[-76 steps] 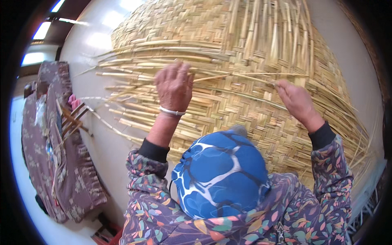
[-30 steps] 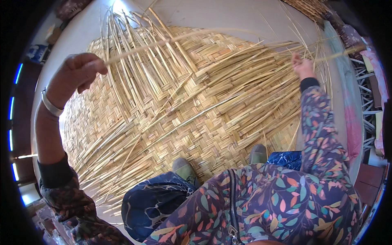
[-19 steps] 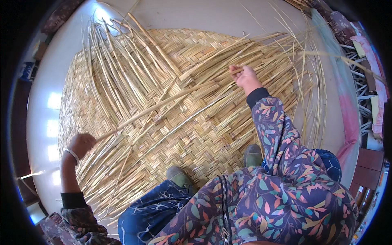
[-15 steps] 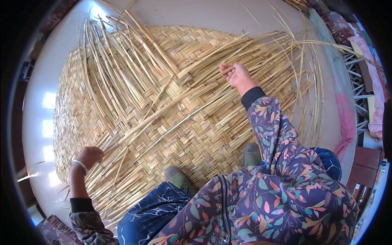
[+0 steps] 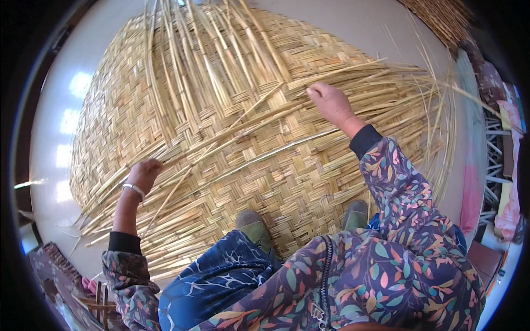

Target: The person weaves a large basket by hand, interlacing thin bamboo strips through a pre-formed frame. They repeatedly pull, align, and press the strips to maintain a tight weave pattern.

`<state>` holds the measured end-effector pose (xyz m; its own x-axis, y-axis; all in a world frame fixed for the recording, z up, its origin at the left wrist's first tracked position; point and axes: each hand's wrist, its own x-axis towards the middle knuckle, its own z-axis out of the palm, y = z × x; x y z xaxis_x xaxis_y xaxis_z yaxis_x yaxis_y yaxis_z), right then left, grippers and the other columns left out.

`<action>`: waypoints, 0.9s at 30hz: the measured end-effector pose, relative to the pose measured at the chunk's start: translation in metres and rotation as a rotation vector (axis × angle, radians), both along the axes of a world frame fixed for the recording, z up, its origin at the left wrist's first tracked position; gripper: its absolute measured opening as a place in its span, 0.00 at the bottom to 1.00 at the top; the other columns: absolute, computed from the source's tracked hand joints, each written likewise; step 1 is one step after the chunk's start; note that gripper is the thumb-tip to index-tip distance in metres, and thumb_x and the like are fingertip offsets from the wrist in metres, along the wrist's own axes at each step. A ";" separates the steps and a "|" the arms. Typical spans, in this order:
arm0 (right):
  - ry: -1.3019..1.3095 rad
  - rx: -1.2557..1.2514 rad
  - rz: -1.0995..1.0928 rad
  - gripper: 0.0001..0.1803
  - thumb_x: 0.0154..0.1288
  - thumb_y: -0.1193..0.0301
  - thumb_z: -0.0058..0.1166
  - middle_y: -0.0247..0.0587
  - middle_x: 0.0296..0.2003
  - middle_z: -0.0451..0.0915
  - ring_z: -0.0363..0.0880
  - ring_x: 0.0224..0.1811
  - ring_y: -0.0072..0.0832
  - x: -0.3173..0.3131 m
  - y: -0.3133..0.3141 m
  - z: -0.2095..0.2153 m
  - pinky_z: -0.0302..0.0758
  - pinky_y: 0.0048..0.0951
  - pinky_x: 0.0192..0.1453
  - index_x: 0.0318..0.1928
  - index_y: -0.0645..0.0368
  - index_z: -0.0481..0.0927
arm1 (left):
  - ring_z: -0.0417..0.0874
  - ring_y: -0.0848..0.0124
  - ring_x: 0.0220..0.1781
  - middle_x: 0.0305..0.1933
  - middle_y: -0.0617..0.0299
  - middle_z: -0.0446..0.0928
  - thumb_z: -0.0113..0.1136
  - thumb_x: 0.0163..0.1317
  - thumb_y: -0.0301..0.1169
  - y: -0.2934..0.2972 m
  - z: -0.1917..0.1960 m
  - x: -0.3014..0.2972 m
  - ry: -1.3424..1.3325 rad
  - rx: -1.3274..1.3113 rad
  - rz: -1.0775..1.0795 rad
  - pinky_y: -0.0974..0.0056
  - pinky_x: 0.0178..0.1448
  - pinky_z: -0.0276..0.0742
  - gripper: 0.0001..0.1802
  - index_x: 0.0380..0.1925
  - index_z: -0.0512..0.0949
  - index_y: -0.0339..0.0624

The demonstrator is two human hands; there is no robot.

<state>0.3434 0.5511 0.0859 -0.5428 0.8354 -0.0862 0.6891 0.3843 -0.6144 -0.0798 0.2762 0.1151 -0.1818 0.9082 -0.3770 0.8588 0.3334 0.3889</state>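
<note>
Both hands down on the woven reed mat (image 5: pixel 265 165), working one long strip.

At the mat's lower-left edge, the left hand (image 5: pixel 144 174) curls shut around the near end of a loose reed strip (image 5: pixel 232 132); the strip runs diagonally up and right across the mat to the right hand (image 5: pixel 329 103), fingers pinched on it. It looks light, springy and likely brittle — best gripped near the ends.
</note>
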 end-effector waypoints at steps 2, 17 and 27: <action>0.004 0.394 0.311 0.18 0.61 0.57 0.46 0.43 0.41 0.77 0.73 0.47 0.41 -0.026 -0.003 -0.003 0.67 0.42 0.53 0.44 0.56 0.75 | 0.79 0.57 0.35 0.31 0.52 0.78 0.54 0.54 0.29 0.001 -0.003 0.003 -0.005 0.093 -0.015 0.61 0.41 0.74 0.07 0.32 0.78 0.40; -0.184 0.030 0.354 0.14 0.64 0.60 0.44 0.48 0.30 0.78 0.75 0.34 0.48 -0.052 -0.002 0.024 0.72 0.41 0.39 0.39 0.56 0.77 | 0.72 0.60 0.55 0.50 0.62 0.74 0.56 0.57 0.39 0.020 -0.016 -0.077 0.709 0.518 0.275 0.57 0.55 0.68 0.11 0.39 0.78 0.52; 0.397 -0.522 -0.376 0.12 0.69 0.62 0.41 0.32 0.21 0.74 0.73 0.16 0.16 -0.105 0.015 0.006 0.71 0.17 0.19 0.41 0.57 0.72 | 0.81 0.54 0.42 0.37 0.44 0.79 0.53 0.56 0.35 0.128 -0.089 -0.044 -0.054 0.392 0.473 0.58 0.47 0.75 0.18 0.44 0.76 0.36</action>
<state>0.2388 0.5660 0.0921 -0.3017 0.8748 -0.3790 0.4050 -0.2423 -0.8816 -0.1236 0.4046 0.0260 -0.5890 0.8065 -0.0516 0.6281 0.4971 0.5986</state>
